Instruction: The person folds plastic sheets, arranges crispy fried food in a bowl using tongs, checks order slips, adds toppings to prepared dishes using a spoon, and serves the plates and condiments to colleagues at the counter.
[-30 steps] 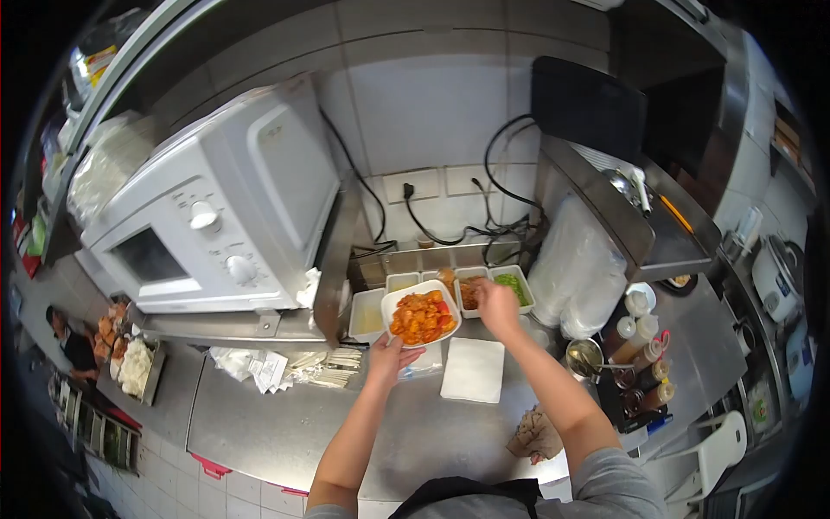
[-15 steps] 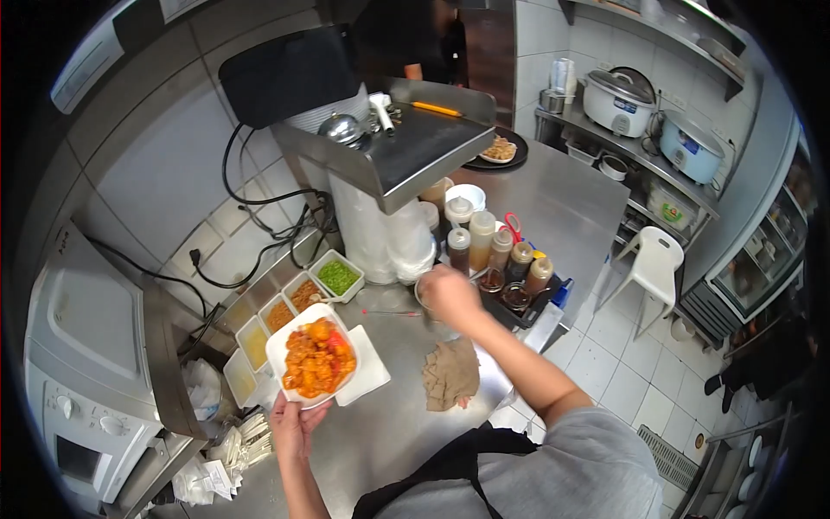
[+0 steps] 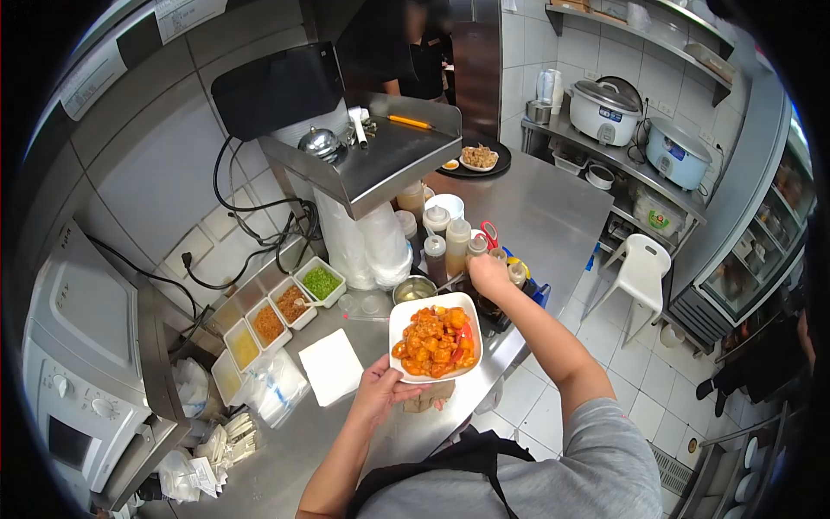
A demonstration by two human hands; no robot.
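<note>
My left hand (image 3: 380,391) grips the near left rim of a white square bowl (image 3: 469,370) of orange-sauced food pieces (image 3: 432,342), held above the steel counter. A crumpled brown cloth (image 3: 422,400) shows partly from beneath it. My right hand (image 3: 491,275) reaches over the black caddy of sauce bottles, its fingers bent closed; what they hold is hidden. Close by stand squeeze bottles (image 3: 457,246). Left of that hand sits a round metal bowl (image 3: 414,290) with a utensil handle against its rim. A white square sheet (image 3: 332,365) lies left of the food.
Along the wall stand tubs of chopped greens (image 3: 321,282) and brown crumbs (image 3: 268,324). A raised steel shelf (image 3: 389,147) overhangs the back. Behind lies a black tray (image 3: 497,169) with food. A white stool (image 3: 635,264) stands right. Another person (image 3: 428,60) is beyond the counter.
My left hand has carried the bowl of food rightward, over the brown cloth. My right hand has moved from the metal bowl to the sauce bottles. The view has shifted slightly.
</note>
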